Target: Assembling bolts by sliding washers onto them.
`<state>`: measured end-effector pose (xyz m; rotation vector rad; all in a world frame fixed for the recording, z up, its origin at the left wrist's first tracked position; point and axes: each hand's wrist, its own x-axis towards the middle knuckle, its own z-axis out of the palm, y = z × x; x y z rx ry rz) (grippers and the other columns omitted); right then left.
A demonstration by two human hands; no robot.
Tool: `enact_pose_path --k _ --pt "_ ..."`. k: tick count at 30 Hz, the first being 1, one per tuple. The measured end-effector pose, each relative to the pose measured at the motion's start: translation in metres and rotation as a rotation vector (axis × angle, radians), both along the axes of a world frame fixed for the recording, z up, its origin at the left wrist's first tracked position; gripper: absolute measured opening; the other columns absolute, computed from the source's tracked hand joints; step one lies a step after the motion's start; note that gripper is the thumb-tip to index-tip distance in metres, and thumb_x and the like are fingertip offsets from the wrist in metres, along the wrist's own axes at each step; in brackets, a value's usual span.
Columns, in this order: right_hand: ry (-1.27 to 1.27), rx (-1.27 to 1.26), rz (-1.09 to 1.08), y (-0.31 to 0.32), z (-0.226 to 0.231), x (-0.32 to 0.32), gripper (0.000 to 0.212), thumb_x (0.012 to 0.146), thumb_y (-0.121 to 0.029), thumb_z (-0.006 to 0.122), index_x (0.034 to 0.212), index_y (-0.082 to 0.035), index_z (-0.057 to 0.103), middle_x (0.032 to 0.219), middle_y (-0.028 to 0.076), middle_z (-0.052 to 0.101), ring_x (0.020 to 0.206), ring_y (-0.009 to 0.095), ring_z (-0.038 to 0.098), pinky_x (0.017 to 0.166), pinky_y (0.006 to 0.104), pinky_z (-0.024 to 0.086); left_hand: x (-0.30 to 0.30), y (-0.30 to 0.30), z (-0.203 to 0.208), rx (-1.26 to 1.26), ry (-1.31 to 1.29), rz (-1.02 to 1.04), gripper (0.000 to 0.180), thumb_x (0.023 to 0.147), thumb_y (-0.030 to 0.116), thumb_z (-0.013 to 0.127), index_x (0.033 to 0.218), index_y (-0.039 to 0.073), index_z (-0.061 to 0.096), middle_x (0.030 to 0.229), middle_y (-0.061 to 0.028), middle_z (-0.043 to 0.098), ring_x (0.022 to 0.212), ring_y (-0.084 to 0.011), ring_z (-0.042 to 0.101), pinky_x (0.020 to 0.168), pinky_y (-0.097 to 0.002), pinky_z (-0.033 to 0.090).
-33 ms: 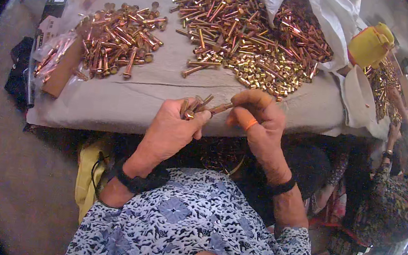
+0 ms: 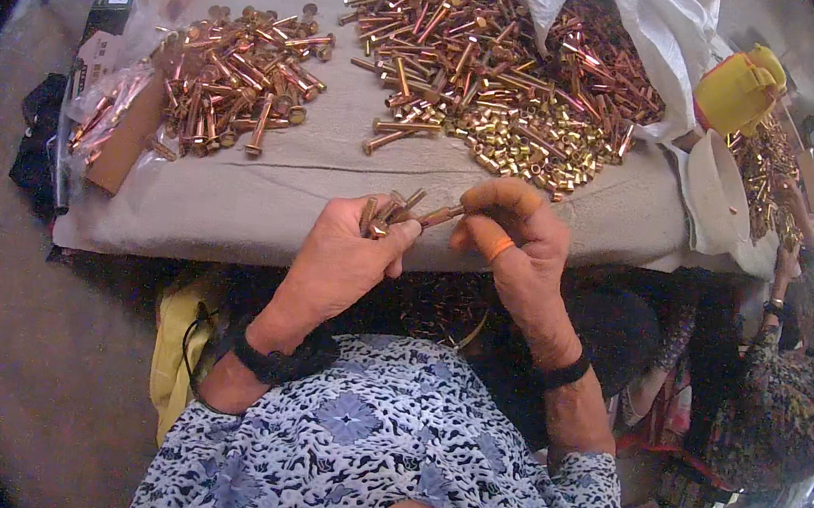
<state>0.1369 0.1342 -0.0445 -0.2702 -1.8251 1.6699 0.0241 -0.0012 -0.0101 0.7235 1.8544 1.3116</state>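
My left hand (image 2: pixel 342 252) is closed around several gold-coloured bolts (image 2: pixel 393 210), which stick up between thumb and fingers. One bolt (image 2: pixel 439 217) points from it toward my right hand (image 2: pixel 527 238), whose curled forefinger and thumb meet its tip. Orange covers sit on that forefinger and thumb. Whether a small part is pinched at the tip is hidden by the fingers. Just beyond the right hand lies a heap of small brass-coloured sleeve-like nuts (image 2: pixel 536 148), running into a large pile of loose bolts (image 2: pixel 442 32).
A smaller bolt pile (image 2: pixel 245 85) lies at left, beside a cardboard piece (image 2: pixel 126 134) and clear plastic. At right are a white sack (image 2: pixel 661 52), a yellow container (image 2: pixel 739 91) and a white bowl (image 2: pixel 717 194). Another person's arm (image 2: pixel 781 277) reaches to parts farther right.
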Motion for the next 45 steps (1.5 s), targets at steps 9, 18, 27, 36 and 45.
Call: enact_pose_path --k 9,18,27,36,45 --pt "-0.123 0.028 -0.017 0.001 -0.004 0.003 0.014 0.079 -0.002 0.055 0.093 -0.003 0.057 0.077 0.004 0.059 0.066 0.010 0.056 0.060 0.0245 0.046 -0.002 -0.001 -0.005 -0.038 0.181 0.004 0.018 0.081 0.016 0.056 0.075 -0.001 0.056 0.054 -0.0019 0.051 0.049 -0.0076 0.049 0.046 -0.0247 0.040" --pt "0.036 0.320 0.032 0.007 -0.013 0.002 0.016 0.082 0.001 0.052 0.097 -0.002 0.054 0.076 0.001 0.056 0.066 0.010 0.055 0.061 0.0219 0.045 -0.004 -0.003 0.001 -0.053 0.078 -0.028 0.017 0.081 0.015 0.057 0.078 -0.001 0.057 0.055 -0.0006 0.051 0.049 -0.0072 0.048 0.047 -0.0240 0.040" --pt "-0.135 0.331 -0.021 0.005 -0.002 0.007 0.012 0.083 -0.008 0.057 0.093 -0.002 0.057 0.073 -0.001 0.057 0.063 0.005 0.051 0.054 0.0196 0.042 -0.005 -0.004 -0.007 -0.017 0.169 -0.038 0.016 0.080 0.014 0.057 0.079 -0.001 0.058 0.054 0.0001 0.051 0.048 -0.0069 0.047 0.046 -0.0238 0.039" --pt "-0.310 0.667 -0.147 0.010 0.003 0.008 0.022 0.080 -0.023 0.059 0.072 -0.003 0.057 0.061 0.014 0.053 0.057 0.026 0.055 0.049 0.0340 0.041 -0.001 -0.003 -0.013 0.038 0.305 -0.067 0.014 0.080 0.013 0.058 0.079 -0.001 0.058 0.053 -0.0009 0.051 0.049 -0.0062 0.045 0.045 -0.0253 0.037" --pt "0.026 0.342 -0.202 0.000 -0.004 -0.002 0.027 0.079 -0.022 0.061 0.063 -0.003 0.050 0.055 0.011 0.046 0.049 0.020 0.045 0.045 0.0340 0.035 0.002 0.001 -0.008 0.047 0.112 -0.048 0.015 0.081 0.014 0.057 0.083 -0.001 0.058 0.056 0.0003 0.052 0.051 -0.0057 0.047 0.047 -0.0238 0.039"
